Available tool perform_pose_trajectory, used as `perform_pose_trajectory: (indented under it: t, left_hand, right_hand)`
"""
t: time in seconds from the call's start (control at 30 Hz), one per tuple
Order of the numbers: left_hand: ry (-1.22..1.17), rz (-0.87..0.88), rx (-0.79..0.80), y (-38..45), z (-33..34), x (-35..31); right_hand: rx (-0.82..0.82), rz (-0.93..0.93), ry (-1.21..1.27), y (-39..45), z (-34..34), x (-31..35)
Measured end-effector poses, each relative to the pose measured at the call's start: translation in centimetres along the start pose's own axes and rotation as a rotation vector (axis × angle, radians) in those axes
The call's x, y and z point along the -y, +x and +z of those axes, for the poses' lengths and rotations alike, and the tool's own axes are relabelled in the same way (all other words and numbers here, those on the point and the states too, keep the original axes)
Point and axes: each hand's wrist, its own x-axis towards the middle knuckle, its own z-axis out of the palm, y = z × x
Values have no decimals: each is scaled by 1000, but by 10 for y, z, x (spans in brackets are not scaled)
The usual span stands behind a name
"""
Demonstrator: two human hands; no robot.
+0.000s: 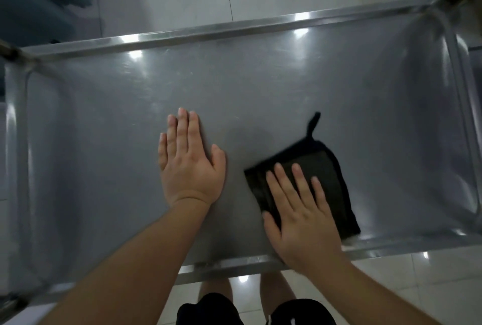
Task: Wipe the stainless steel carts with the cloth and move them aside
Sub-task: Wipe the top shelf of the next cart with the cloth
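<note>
While atop one cart [234, 30], one cloth [322, 159]

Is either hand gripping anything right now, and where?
Neither grips. The right hand presses flat on the cloth's near half; the left hand rests flat on the cart.

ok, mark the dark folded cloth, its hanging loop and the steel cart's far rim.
dark folded cloth [317, 165]: head view, bare top surface.
hanging loop [313, 124]: head view, mid-strap.
stainless steel cart's far rim [234, 28]: head view, middle of rail.
</note>
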Motion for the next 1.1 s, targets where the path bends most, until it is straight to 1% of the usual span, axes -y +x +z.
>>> perform_pose_trajectory:
  t: [0.13, 0.3, 0.4, 0.47, 0.6, 0.73, 0.8, 0.87, 0.9, 0.93, 0.97, 1.03, 1.1]
  left_hand:
    - [9, 7, 5, 0, 2, 2]
    - [-10, -4, 19, 1, 2, 2]
    - [-31, 1, 17, 0, 1, 2]
    - [-59, -4, 23, 1, -1, 4]
    - [-130, 6, 41, 2, -6, 7]
    - [-268, -6, 80, 6, -14, 11]
    - [-443, -50, 110, 10, -24, 12]
    - [-735, -142, 109, 13, -40, 18]
    - [-819, -168, 88, 13, -48, 26]
    - [-814, -163, 58, 13, -54, 37]
    - [-724, -137, 30, 13, -59, 51]
    - [-427, -87, -1, 8, -65, 87]
    - [-191, -42, 16, -2, -65, 120]
  right_hand:
    - [-109, 2, 4, 101, -13, 18]
    - [-72, 72, 45, 237, -42, 34]
    - [-58, 102, 18, 281, -52, 39]
    - [-60, 106, 6, 284, -52, 41]
    - [-49, 84, 16, 252, -45, 50]
    - [-40, 39, 1, 172, -27, 70]
    - [-49, 24, 6, 122, -15, 81]
    - [-43, 11, 27, 70, -3, 92]
    - [-35, 2, 30, 44, 4, 97]
    - [-23, -8, 24, 20, 11, 102]
    - [-8, -22, 10, -2, 17, 106]
    - [17, -50, -20, -31, 26, 109]
    - [29, -53, -38, -37, 30, 110]
